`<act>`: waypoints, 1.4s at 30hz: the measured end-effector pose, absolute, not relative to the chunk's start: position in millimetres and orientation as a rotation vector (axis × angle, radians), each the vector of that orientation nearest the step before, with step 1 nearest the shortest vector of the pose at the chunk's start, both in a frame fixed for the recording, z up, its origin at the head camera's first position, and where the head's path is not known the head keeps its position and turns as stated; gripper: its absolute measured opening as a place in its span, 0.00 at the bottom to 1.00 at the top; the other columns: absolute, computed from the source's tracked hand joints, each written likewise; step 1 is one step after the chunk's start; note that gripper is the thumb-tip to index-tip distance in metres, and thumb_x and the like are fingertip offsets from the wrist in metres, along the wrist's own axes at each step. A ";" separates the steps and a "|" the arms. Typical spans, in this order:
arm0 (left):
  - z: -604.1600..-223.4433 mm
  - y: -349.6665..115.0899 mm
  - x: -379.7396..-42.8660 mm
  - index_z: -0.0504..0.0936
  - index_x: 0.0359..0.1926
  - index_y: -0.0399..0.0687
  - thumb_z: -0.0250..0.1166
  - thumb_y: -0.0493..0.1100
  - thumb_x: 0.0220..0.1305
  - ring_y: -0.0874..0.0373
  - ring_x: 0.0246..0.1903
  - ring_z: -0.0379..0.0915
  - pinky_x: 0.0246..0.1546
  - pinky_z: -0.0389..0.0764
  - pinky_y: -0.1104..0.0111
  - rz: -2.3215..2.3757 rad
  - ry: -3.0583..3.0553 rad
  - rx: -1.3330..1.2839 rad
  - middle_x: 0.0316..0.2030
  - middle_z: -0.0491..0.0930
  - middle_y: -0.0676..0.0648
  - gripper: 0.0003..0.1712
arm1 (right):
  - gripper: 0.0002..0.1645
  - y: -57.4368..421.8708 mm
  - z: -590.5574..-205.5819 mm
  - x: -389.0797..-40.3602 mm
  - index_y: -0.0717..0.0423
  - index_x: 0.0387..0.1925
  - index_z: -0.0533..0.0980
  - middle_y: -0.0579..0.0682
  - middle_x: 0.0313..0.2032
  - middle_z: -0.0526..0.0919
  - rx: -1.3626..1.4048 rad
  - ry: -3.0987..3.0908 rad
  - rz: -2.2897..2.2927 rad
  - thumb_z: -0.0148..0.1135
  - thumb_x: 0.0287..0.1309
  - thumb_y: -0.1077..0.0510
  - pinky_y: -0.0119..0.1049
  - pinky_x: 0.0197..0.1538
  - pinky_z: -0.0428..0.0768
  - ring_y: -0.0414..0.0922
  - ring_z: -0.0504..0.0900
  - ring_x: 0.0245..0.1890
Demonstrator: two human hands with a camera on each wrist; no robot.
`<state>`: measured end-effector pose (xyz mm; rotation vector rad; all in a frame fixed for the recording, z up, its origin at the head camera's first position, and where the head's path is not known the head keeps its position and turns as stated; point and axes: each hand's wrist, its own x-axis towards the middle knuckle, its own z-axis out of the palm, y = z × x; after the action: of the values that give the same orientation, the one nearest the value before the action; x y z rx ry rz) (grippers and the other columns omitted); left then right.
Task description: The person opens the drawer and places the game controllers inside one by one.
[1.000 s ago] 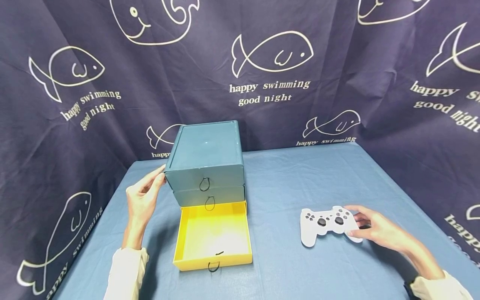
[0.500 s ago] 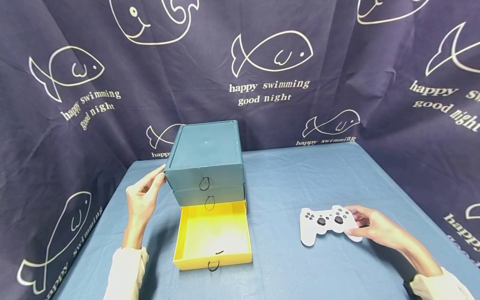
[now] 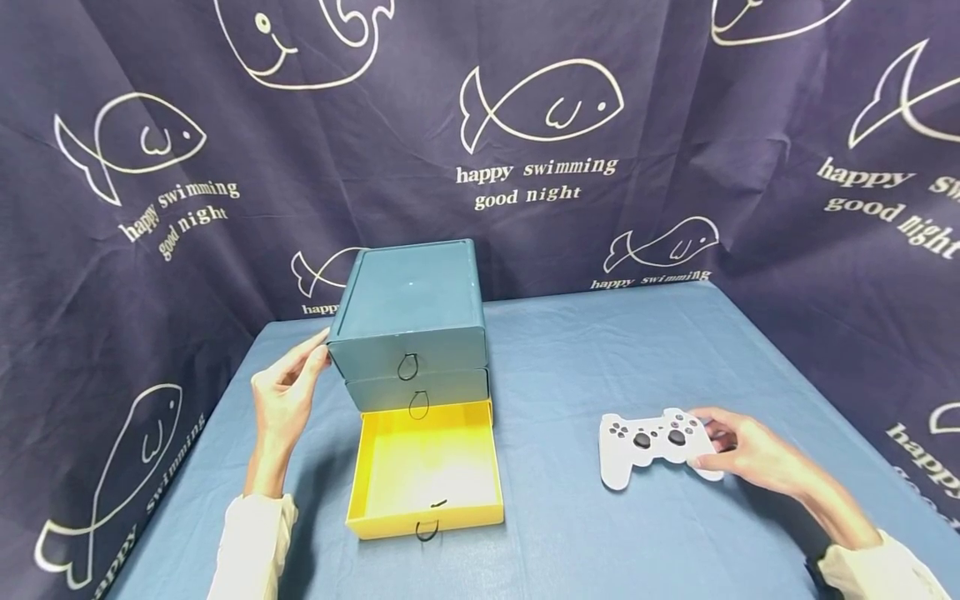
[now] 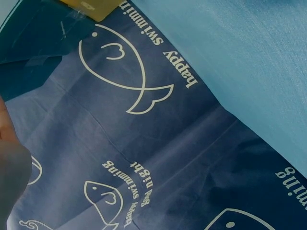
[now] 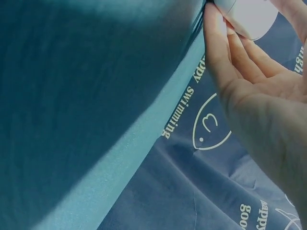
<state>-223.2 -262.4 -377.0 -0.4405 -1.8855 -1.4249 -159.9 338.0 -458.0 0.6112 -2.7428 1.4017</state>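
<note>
A white game controller [image 3: 652, 443] lies face up over the right half of the table, its buttons and two black sticks showing. My right hand [image 3: 753, 454] grips its right handle, thumb on top and fingers round the far side; in the right wrist view just part of the white controller [image 5: 249, 17] shows. At the left, a blue-green drawer cabinet [image 3: 408, 287] has its yellow bottom drawer [image 3: 427, 467] pulled out. My left hand [image 3: 285, 392] rests its fingertips against the cabinet's front left corner. The far sides of those fingertips are hidden.
Two upper drawers are closed, each with a black loop handle [image 3: 407, 367]. A small black piece [image 3: 439, 503] shows inside the yellow drawer near its front. Blue cloth covers the table [image 3: 555, 358]; a dark fish-print curtain [image 3: 540, 242] hangs behind and beside it.
The view shifts very slightly. Both hands, the controller and the drawers keep their places.
</note>
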 end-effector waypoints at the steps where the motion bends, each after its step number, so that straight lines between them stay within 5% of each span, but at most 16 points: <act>1: -377.0 -262.4 -223.0 0.86 0.56 0.34 0.67 0.25 0.66 0.66 0.35 0.85 0.45 0.81 0.77 -1.423 -1.888 -0.436 0.40 0.88 0.57 0.18 | 0.32 337.6 -457.5 -160.1 0.75 0.57 0.73 0.48 0.36 0.82 0.610 -2.745 1.406 0.75 0.51 0.71 0.32 0.32 0.79 0.39 0.81 0.31; 18: -377.8 -261.9 -223.9 0.86 0.55 0.34 0.67 0.25 0.66 0.68 0.35 0.85 0.44 0.81 0.77 -1.411 -1.876 -0.447 0.39 0.88 0.57 0.17 | 0.37 302.4 -444.1 -151.6 0.63 0.60 0.78 0.50 0.35 0.86 0.349 -2.836 1.261 0.81 0.48 0.59 0.34 0.29 0.80 0.38 0.84 0.29; 42: -378.2 -264.0 -224.5 0.87 0.56 0.35 0.67 0.25 0.67 0.66 0.35 0.85 0.45 0.81 0.77 -1.411 -1.887 -0.447 0.39 0.88 0.56 0.18 | 0.42 246.4 -430.3 -144.4 0.70 0.63 0.75 0.55 0.44 0.84 0.318 -2.701 1.396 0.82 0.48 0.60 0.33 0.33 0.82 0.39 0.86 0.35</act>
<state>-224.5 -264.0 -378.2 -0.4467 -1.8868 -1.4108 -144.4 246.4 -430.3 0.3178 -2.7011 1.3960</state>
